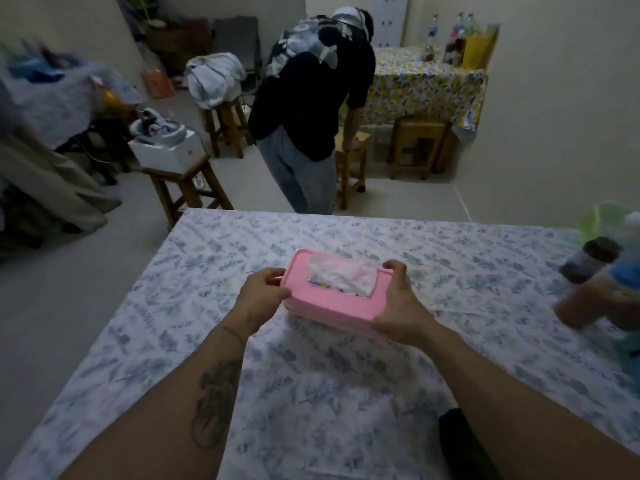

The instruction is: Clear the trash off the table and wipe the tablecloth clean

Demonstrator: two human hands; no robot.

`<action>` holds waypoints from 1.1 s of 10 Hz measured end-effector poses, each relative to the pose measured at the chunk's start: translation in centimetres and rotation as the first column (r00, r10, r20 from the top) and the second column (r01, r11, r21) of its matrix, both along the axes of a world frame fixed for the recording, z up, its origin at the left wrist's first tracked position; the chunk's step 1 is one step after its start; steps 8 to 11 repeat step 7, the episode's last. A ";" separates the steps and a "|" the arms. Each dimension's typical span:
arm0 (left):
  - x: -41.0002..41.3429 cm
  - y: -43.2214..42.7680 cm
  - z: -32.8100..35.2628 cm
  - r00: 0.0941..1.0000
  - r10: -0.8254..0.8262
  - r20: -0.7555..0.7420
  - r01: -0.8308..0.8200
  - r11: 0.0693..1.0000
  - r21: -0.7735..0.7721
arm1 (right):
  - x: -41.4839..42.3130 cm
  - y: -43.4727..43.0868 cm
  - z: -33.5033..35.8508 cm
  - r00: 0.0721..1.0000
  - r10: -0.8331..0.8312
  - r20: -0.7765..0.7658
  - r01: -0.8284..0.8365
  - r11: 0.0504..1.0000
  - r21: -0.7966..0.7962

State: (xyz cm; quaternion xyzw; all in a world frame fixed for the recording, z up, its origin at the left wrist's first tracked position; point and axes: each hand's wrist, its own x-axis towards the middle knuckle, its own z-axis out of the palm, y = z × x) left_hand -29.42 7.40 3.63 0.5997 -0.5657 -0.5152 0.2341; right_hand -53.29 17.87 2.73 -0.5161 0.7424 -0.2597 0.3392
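A dim room; the table point(145, 341) wears a blue-leaf tablecloth point(346, 393). At its middle sits a pink tissue box point(332, 299), held at both ends: left hand point(263, 292) and right hand point(401, 303), each grip closed on it. Likely fetching a wipe; next, pull a tissue point(341, 273) free one-handed. Blurred bottles point(588, 285) stand at right. No writing is legible.

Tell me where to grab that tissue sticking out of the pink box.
Pinch the tissue at its bunched crest from above. It stands up through the slot in the top of the pink box, so a straight upward pull likely frees it, while the left hand steadies the box.
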 end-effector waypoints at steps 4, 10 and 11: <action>5.1 -2.1 -2.6 0.988 -0.134 0.073 0.136 0.991 -0.013 | 3.6 -2.3 -1.4 0.996 -0.088 -0.005 0.088 0.994 0.065; 4.6 -0.6 -1.0 0.960 -0.196 0.200 0.209 0.977 -0.043 | 3.2 0.1 -0.2 0.982 -0.190 -0.018 0.191 0.980 0.057; 4.6 -0.6 -1.0 0.960 -0.196 0.200 0.209 0.977 -0.043 | 3.2 0.1 -0.2 0.982 -0.190 -0.018 0.191 0.980 0.057</action>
